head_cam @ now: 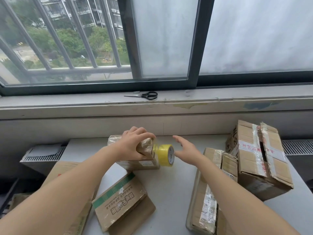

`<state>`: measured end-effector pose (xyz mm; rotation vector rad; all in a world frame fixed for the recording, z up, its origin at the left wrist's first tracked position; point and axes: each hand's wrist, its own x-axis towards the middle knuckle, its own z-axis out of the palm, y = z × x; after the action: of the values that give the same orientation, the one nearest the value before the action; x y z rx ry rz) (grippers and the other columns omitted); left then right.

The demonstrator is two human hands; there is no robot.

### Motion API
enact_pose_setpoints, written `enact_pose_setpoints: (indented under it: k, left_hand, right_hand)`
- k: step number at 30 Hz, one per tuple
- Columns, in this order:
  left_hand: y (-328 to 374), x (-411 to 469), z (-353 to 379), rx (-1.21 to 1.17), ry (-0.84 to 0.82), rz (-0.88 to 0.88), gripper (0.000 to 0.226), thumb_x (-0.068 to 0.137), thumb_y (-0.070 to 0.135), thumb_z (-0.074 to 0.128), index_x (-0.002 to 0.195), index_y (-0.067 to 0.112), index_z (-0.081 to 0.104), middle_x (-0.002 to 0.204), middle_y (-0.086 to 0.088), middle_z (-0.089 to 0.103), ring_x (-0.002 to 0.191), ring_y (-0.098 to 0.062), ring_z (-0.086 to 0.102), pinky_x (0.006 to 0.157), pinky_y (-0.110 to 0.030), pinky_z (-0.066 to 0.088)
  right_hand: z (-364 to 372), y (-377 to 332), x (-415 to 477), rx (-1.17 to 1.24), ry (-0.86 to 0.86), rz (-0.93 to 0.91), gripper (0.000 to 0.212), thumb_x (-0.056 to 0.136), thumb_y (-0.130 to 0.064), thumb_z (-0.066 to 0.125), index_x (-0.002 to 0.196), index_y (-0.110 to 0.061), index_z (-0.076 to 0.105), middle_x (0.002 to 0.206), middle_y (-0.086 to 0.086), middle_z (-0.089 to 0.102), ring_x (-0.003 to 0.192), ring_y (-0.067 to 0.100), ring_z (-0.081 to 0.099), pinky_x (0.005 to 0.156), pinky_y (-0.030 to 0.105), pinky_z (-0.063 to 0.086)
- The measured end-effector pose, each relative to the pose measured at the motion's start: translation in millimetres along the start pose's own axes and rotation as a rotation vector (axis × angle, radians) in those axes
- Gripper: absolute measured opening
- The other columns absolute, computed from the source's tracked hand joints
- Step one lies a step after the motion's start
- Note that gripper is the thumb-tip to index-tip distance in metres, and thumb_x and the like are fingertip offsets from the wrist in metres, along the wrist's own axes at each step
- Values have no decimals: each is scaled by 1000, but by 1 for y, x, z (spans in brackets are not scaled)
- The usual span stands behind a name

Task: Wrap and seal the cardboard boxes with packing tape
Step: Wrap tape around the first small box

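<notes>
1. Left hand [135, 146] is on the small tape-wrapped cardboard box [140, 164] at the far middle of the white worktop [169, 187]. Its fingers [149, 135] are curled over the box's top right end and the thumb is on the near side: a firm grip.
2. The yellow packing tape roll [163, 155] stands on its edge right against that box's right end, its open core facing right.
3. Right hand [188, 151] hovers just to the right of the roll, fingers straight and spread wide, holding nothing. Whether the thumb touches the roll's face, I cannot tell.
4. Nearer the camera, left of centre, a green-printed box [122, 200] lies tilted on the worktop.
5. On the right, a long flat box [208, 192] with old shiny tape lies under the right forearm. Just beyond it is a large box [254, 163] whose top flaps gape apart.
6. Up on the windowsill [237, 97], black-handled scissors [147, 95] lie flat, well apart from both hands.
</notes>
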<state>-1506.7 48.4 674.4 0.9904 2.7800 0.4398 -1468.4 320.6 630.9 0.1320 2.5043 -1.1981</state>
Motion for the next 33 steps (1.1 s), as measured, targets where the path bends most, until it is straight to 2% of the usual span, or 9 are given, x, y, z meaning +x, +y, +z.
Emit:
enact_pose_setpoints:
  k: [4, 7, 13, 15, 20, 22, 25, 29, 33]
  left_hand:
    - [-3, -13, -15, -152, 110, 42, 73, 72, 67, 70, 138, 41, 52, 123, 19, 48, 116, -12, 40, 105, -40, 40]
    - [-4, -21, -23, -284, 214, 52, 73, 73, 60, 76, 138, 38, 53, 130, 19, 49, 126, -13, 44, 107, -32, 42]
    - [-21, -32, -11, -436, 362, 30, 72, 73, 37, 85, 136, 39, 50, 135, 17, 50, 126, -14, 53, 104, -30, 45]
    - [-32, -39, -5, -465, 390, 13, 73, 72, 35, 85, 135, 43, 49, 132, 17, 51, 121, -13, 55, 101, -29, 48]
    - [-59, -50, 2, -526, 352, -55, 75, 73, 30, 88, 130, 52, 43, 129, 13, 53, 107, -12, 61, 89, -31, 56]
    - [-72, -53, 3, -551, 341, -88, 76, 73, 28, 88, 130, 50, 43, 127, 11, 53, 105, -13, 62, 87, -32, 57]
    - [-84, -57, 1, -551, 294, -120, 75, 75, 26, 88, 126, 47, 38, 119, 9, 55, 95, -16, 63, 80, -26, 55]
    - [-97, -58, 3, -537, 263, -167, 77, 73, 34, 87, 118, 54, 28, 109, 4, 57, 80, -18, 64, 68, -28, 56]
    - [-106, -63, 11, -601, 285, -207, 74, 69, 36, 84, 116, 44, 27, 100, 2, 59, 69, -19, 59, 62, -27, 53]
  right_hand:
    - [-7, 4, 9, 78, -74, 8, 75, 90, -14, 68, 157, -28, 35, 156, -1, 43, 141, 20, 42, 99, 28, 40]
    - [-16, 0, 13, 400, -53, 106, 69, 90, -23, 72, 150, -34, 40, 144, -5, 50, 129, 24, 50, 97, 41, 44]
    - [-14, -17, 26, 331, 178, 115, 7, 87, -17, 70, 92, -22, 69, 87, 1, 71, 85, 24, 65, 72, 36, 51]
    - [-20, -27, 26, 363, 273, 122, 17, 88, -5, 62, 81, -19, 69, 80, 3, 70, 80, 23, 70, 65, 30, 47]
    - [-34, -83, 8, 403, 404, -26, 19, 94, 5, 57, 91, -12, 64, 77, 8, 66, 60, 16, 65, 60, 30, 50]
    - [-39, -109, 4, 261, 424, -135, 11, 92, -9, 70, 98, -17, 66, 83, 3, 68, 70, 15, 64, 68, 30, 49]
    - [-43, -156, -1, 51, 463, -257, 30, 86, -19, 81, 111, -17, 66, 97, -2, 67, 87, 15, 61, 77, 26, 46]
    - [-34, -216, -15, -147, 406, -427, 38, 81, -25, 84, 114, -24, 64, 97, -15, 64, 91, 9, 58, 76, 20, 45]
    - [-14, -252, -18, -351, 299, -497, 44, 81, -25, 82, 121, -20, 65, 104, -7, 68, 96, 13, 60, 78, 22, 46]
